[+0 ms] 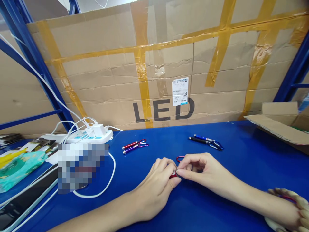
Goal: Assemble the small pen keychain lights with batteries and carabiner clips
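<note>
My left hand point(158, 183) is closed around a small red metal penlight point(173, 175), and only a short stretch of it shows between thumb and fingers. The thumb and forefinger of my right hand point(196, 167) pinch its end, right against the left fingertips. Just behind the fingers a red carabiner clip point(180, 158) peeks out; whether it joins the held piece is hidden. Farther back on the left lie a red penlight point(130, 145) and a purple penlight point(131, 149) with clips. To the right rest a blue penlight point(204, 138) and a black penlight point(199, 140), also clipped.
A white power strip point(103, 137) with plugs and cables stands at the left, beside a blurred-out object point(82, 167). A teal packet point(26, 167) lies at far left. An open cardboard box point(277, 124) sits at right. Behind the blue table point(154, 138) rises a taped cardboard sheet point(116, 83).
</note>
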A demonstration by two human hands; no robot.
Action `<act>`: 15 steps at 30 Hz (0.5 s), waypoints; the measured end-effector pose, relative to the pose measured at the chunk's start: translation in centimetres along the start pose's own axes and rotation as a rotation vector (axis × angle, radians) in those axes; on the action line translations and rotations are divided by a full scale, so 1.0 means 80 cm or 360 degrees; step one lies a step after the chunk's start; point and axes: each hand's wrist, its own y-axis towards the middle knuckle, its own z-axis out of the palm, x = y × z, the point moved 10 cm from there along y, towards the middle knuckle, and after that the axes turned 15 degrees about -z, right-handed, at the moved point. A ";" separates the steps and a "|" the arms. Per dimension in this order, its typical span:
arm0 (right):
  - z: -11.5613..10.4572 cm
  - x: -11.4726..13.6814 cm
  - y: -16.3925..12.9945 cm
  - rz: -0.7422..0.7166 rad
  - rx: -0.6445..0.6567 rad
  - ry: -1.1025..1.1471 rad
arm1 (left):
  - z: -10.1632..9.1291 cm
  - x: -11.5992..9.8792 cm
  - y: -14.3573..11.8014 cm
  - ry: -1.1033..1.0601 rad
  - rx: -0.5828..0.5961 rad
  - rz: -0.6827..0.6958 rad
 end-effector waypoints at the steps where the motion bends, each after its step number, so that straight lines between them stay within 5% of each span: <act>1: -0.002 0.000 0.000 -0.0007 -0.0020 -0.0031 | -0.001 0.000 0.001 -0.0027 -0.0013 0.0010; 7: -0.014 0.018 0.004 -0.0199 -0.0073 -0.0421 | -0.034 0.022 0.006 -0.0392 -0.0398 -0.0160; 15: 0.029 0.049 -0.007 -0.0636 0.0465 -0.0972 | -0.044 0.031 0.006 -0.0589 -0.0485 -0.0273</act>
